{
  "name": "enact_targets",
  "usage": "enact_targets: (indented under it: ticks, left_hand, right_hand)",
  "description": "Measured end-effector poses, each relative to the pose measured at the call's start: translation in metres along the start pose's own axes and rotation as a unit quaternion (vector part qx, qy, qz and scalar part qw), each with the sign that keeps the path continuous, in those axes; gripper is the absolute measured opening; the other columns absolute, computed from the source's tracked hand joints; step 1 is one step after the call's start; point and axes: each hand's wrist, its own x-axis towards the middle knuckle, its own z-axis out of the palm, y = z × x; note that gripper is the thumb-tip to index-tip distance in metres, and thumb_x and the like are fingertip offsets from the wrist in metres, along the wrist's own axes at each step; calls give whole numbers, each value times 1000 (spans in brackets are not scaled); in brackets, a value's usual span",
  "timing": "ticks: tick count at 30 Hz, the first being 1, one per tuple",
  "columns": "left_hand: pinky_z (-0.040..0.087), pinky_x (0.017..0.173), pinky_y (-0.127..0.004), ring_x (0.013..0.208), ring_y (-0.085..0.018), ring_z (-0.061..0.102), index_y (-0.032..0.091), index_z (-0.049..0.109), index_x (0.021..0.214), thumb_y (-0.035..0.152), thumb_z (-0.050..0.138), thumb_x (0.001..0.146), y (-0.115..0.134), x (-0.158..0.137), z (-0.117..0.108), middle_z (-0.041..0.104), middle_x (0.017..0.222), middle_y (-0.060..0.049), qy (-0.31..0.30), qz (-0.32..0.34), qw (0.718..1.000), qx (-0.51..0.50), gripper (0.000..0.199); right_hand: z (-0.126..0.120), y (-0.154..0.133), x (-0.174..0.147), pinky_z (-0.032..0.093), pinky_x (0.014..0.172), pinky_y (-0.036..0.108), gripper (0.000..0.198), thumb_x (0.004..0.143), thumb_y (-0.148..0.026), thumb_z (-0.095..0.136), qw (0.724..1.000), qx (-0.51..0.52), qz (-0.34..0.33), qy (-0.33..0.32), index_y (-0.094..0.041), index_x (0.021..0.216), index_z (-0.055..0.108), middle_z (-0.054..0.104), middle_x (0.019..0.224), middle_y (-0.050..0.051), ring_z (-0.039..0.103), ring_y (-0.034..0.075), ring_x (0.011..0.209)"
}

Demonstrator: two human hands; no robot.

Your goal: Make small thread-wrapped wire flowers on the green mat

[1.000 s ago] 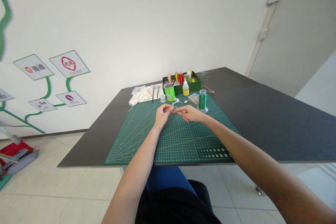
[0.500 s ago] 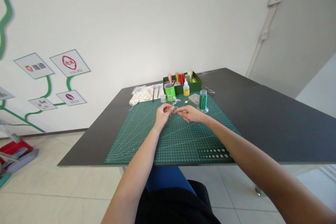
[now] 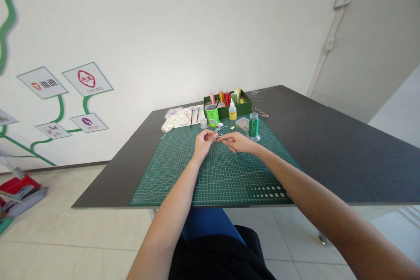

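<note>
Over the green cutting mat [image 3: 210,175], my two hands meet at a small pale ring-shaped piece [image 3: 219,136], too small to make out in detail. My left hand [image 3: 204,141] pinches its left side between thumb and fingertips. From the right, my right hand [image 3: 236,141] has its fingertips closed at the lower right of that ring, with the index finger reaching forward and the other fingers curled below. A green thread spool [image 3: 253,126] stands upright just beyond my right hand. Right behind the ring lies a clear, shiny scrap [image 3: 220,126].
A green can [image 3: 212,116], a yellow-labelled glue bottle [image 3: 232,111] and a small clear jar [image 3: 204,123] stand at the mat's back. Behind them sits a dark green box [image 3: 244,108] of colourful spools. Pale bagged material [image 3: 179,118] and thin sticks [image 3: 191,119] lie left; scissors [image 3: 261,113] lie right.
Both hands stay almost in place around the small ring, with only a slight shift at the fingertips. The things on the table have not moved.
</note>
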Motion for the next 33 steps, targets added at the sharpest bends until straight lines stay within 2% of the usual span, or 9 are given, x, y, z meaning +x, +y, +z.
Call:
enact_targets:
  ticks: [13, 33]
  left_hand:
    - [33, 44, -21, 45, -8, 44, 16, 62, 79, 47, 78, 72, -2, 1, -1, 53, 55, 4, -3, 1, 1000, 5, 36]
    - [37, 47, -21, 47, -8, 46, 15, 62, 78, 43, 76, 75, -4, 2, -2, 56, 57, 3, -23, 15, 999, 33, 31]
  right_hand:
    - [0, 0, 0, 40, 50, 21, 42, 93, -33, 49, 1000, -3, 0, -6, -10, 122, 70, 50, 39, -6, 44, 10, 37]
    - [0, -7, -1, 41, 52, 21, 41, 93, -28, 46, 1000, -24, 9, -7, -9, 120, 71, 49, 39, -5, 45, 10, 38]
